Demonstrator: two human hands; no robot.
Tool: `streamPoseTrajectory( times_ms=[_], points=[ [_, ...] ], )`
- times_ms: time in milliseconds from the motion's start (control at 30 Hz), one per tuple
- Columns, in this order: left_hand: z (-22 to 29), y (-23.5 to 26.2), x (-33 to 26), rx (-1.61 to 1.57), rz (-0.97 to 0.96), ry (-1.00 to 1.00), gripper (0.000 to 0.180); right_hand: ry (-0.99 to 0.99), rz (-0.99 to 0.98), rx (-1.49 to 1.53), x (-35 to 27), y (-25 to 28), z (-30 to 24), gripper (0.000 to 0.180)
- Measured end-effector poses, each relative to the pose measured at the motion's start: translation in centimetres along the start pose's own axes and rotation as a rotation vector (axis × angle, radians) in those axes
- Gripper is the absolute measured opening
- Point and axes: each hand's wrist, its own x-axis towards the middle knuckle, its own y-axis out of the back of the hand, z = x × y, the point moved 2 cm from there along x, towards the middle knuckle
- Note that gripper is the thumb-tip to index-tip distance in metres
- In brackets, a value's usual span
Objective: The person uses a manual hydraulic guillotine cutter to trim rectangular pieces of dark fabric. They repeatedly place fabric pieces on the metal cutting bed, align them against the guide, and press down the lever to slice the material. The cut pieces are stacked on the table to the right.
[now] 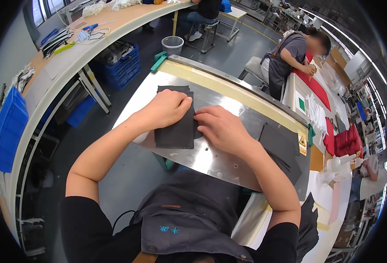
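A flat rectangular piece or stack of dark grey material [174, 136], like fabric, lies on the shiny metal tabletop [228, 164] in front of me. My left hand [171, 107] rests on its upper part, fingers curled down near the right edge. At that same edge, my right hand [222, 128] has its thumb and fingertips bent around a small dark strip that sticks out from the stack. What lies under the left fingertips is hidden. More dark grey flat pieces [277, 142] are spread on the right end of the tabletop.
A metal bar [233, 79] with green clamps runs along the far edge. Left stands a long bench with a blue bin [10, 129]; a blue basket [122, 65] is below it. Beyond is a waste bin [172, 45]. A co-worker [290, 57] handles red material at far right.
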Motion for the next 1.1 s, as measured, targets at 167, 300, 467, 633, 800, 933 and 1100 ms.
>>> streamPoseTrajectory(
  times_ms=[167, 300, 467, 633, 800, 933, 1100],
  points=[
    [-0.1, 0.3, -0.5, -0.129, 0.041, 0.053, 0.051, 0.068, 0.092, 0.083, 0.5, -1.7, 0.0, 0.034],
    [-0.4, 0.3, -0.3, -0.172, 0.003, 0.069, 0.036, 0.11, 0.061, 0.076, 0.5, -2.0, 0.0, 0.045],
    [-2.7, 1.6, -0.7, -0.428, 0.015, 0.105, 0.023, 0.118, -0.073, -0.027, 0.9, -2.3, -0.9, 0.057],
    [-1.8, 10.8, -2.8, -0.579, 0.474, -0.088, 0.019, 0.115, -0.075, -0.07, 0.7, -2.4, -0.9, 0.058],
    [5.1, 10.1, 2.8, -0.298, 0.3, -0.19, 0.021, 0.13, -0.015, -0.113, 0.2, -2.7, -0.5, 0.058],
    [7.6, -2.3, 10.0, -0.115, 0.045, -0.295, 0.038, 0.342, 0.122, -0.136, -0.9, -2.3, -2.2, 0.045],
    [6.8, -7.8, 10.6, -0.125, -0.205, -0.418, 0.047, 0.152, 0.083, -0.115, -4.9, 5.5, -3.0, 0.013]
  ],
)
